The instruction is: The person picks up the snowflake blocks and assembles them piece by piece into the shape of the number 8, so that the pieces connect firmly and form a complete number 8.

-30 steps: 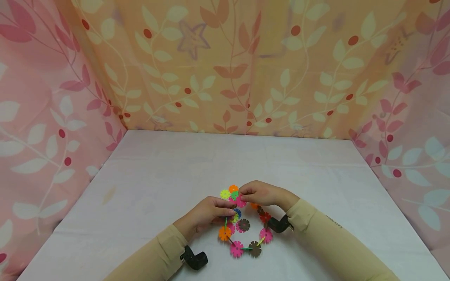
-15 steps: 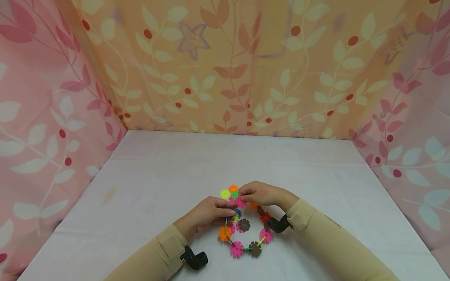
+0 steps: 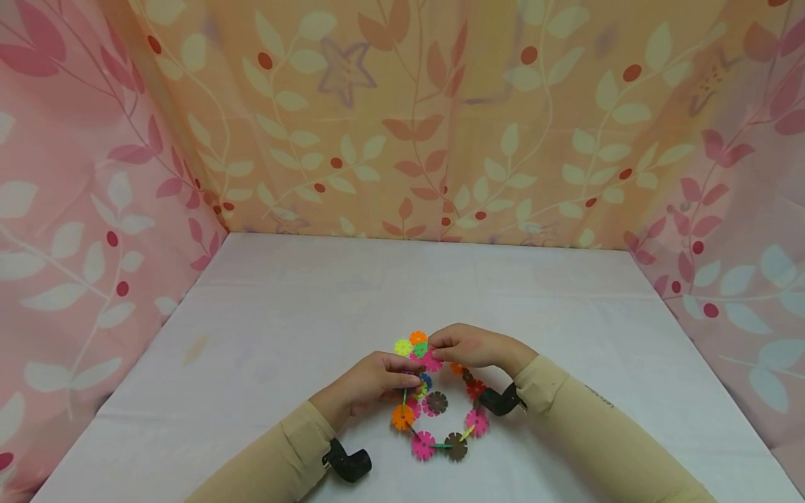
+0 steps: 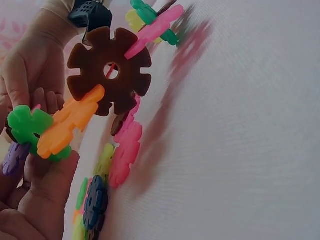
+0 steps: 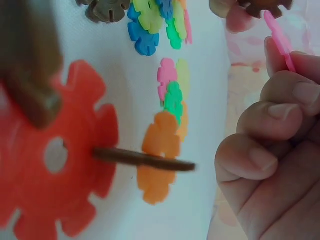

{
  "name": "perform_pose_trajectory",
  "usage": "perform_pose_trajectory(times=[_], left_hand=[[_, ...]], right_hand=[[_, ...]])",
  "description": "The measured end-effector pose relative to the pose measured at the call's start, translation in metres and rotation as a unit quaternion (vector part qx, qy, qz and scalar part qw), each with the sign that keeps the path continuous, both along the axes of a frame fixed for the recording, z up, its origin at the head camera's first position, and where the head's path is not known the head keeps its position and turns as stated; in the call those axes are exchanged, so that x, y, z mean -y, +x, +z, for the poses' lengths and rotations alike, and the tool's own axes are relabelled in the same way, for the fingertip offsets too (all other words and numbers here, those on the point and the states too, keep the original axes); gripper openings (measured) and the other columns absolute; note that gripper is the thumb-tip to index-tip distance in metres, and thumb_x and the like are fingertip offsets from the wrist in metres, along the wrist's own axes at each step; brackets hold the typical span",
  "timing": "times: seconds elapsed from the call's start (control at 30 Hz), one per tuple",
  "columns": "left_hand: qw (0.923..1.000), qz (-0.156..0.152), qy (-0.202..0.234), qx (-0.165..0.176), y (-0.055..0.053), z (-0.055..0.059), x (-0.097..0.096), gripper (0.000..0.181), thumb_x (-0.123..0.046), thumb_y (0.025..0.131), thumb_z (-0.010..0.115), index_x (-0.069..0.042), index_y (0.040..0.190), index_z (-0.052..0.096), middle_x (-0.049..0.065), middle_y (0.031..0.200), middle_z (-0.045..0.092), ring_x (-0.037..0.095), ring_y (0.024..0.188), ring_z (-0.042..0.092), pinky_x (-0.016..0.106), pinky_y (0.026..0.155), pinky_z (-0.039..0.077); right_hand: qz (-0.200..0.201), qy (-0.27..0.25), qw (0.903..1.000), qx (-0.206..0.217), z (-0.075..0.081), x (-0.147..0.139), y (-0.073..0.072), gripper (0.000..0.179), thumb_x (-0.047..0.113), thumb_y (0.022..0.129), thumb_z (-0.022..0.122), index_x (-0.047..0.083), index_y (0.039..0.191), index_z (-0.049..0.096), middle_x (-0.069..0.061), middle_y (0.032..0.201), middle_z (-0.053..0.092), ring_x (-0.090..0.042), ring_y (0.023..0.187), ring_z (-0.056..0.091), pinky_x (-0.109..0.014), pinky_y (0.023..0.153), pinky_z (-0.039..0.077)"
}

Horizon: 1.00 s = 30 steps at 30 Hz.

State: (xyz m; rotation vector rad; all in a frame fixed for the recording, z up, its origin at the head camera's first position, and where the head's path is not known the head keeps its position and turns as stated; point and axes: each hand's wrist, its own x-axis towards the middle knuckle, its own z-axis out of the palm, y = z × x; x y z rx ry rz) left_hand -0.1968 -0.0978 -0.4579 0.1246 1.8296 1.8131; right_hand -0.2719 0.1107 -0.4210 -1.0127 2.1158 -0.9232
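Observation:
My right hand (image 3: 474, 347) pinches a pink notched plastic disc (image 5: 279, 37) between thumb and fingertips. In the right wrist view its edge meets a brown disc (image 5: 265, 6) held in the fingers of my left hand (image 3: 371, 384). A chain of interlocked snowflake discs curves between the hands, with orange (image 3: 402, 418), pink (image 3: 423, 446), brown (image 3: 455, 446) and red (image 3: 476, 388) discs in it. Beside the left fingers, the left wrist view shows a green disc (image 4: 30, 125), a purple one (image 4: 16, 159) and an orange one (image 4: 71, 127). Fingers partly hide the held pieces.
Loose discs lie on the white table (image 3: 302, 293): yellow (image 3: 402, 347) and orange (image 3: 418, 338) ones beyond the hands, and a dark brown one (image 3: 435, 403) inside the chain's loop. Patterned cloth (image 3: 415, 119) walls the table at the back and sides. Each wrist carries a black camera.

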Motion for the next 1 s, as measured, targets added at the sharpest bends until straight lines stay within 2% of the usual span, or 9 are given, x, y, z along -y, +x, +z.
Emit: perform_pose_trajectory(times=[0.1, 0.33, 0.57, 0.73, 0.87, 1.0], left_hand=[[1.0, 0.002, 0.002, 0.001, 0.0001, -0.0004, 0.0, 0.033, -0.015, 0.085, 0.064, 0.0, 0.115, 0.062, 0.017, 0.105, 0.065, 0.018, 0.087, 0.064, 0.036, 0.081, 0.051], [1.0, 0.006, 0.002, 0.003, 0.0001, -0.0023, -0.0014, 0.034, -0.015, 0.085, 0.065, 0.002, 0.114, 0.062, 0.019, 0.1, 0.066, 0.02, 0.084, 0.065, 0.037, 0.079, 0.051], [0.9999, 0.012, -0.009, -0.006, -0.0002, -0.0016, -0.0035, 0.033, -0.016, 0.083, 0.066, 0.002, 0.111, 0.064, 0.018, 0.095, 0.067, 0.019, 0.079, 0.065, 0.036, 0.075, 0.053], [0.9993, 0.017, -0.013, -0.029, -0.0005, -0.005, -0.0049, 0.029, -0.014, 0.081, 0.069, 0.001, 0.106, 0.067, 0.015, 0.09, 0.068, 0.016, 0.076, 0.065, 0.033, 0.073, 0.053], [0.9983, 0.025, -0.03, -0.044, -0.0003, -0.0078, -0.0062, 0.028, -0.016, 0.08, 0.07, 0.0, 0.103, 0.068, 0.013, 0.088, 0.069, 0.015, 0.076, 0.064, 0.031, 0.073, 0.053], [0.9985, 0.03, -0.028, -0.037, -0.0016, -0.0067, -0.0083, 0.029, -0.017, 0.081, 0.069, 0.0, 0.105, 0.067, 0.012, 0.092, 0.068, 0.015, 0.078, 0.063, 0.032, 0.073, 0.053]], right_hand=[[0.005, -0.003, 1.0, 0.002, 0.0009, -0.0002, 0.0005, 0.028, 0.014, 0.094, 0.048, -0.009, 0.079, 0.051, 0.004, 0.061, 0.034, -0.012, 0.053, 0.035, -0.024, 0.052, 0.029], [0.01, 0.004, 0.9997, -0.022, 0.0015, 0.0014, 0.0017, 0.023, 0.015, 0.094, 0.05, 0.008, 0.073, 0.056, 0.004, 0.063, 0.039, -0.01, 0.054, 0.038, -0.023, 0.052, 0.03], [0.005, -0.007, 0.9997, -0.021, 0.0013, 0.0027, 0.0043, 0.023, 0.013, 0.093, 0.05, 0.007, 0.072, 0.056, 0.004, 0.062, 0.038, -0.011, 0.053, 0.037, -0.023, 0.051, 0.029], [0.01, -0.013, 0.9996, -0.023, 0.0018, 0.0055, 0.0058, 0.022, 0.014, 0.093, 0.051, 0.008, 0.075, 0.06, 0.004, 0.064, 0.041, -0.011, 0.055, 0.038, -0.023, 0.053, 0.03], [0.013, -0.003, 0.9994, -0.032, 0.0013, 0.0066, 0.0037, 0.022, 0.015, 0.093, 0.051, 0.01, 0.074, 0.06, 0.004, 0.064, 0.042, -0.01, 0.056, 0.038, -0.023, 0.054, 0.031], [0.002, 0.015, 0.9993, -0.033, 0.0014, 0.0075, 0.0025, 0.021, 0.016, 0.094, 0.05, 0.012, 0.076, 0.061, 0.004, 0.065, 0.043, -0.011, 0.056, 0.039, -0.024, 0.054, 0.032]])
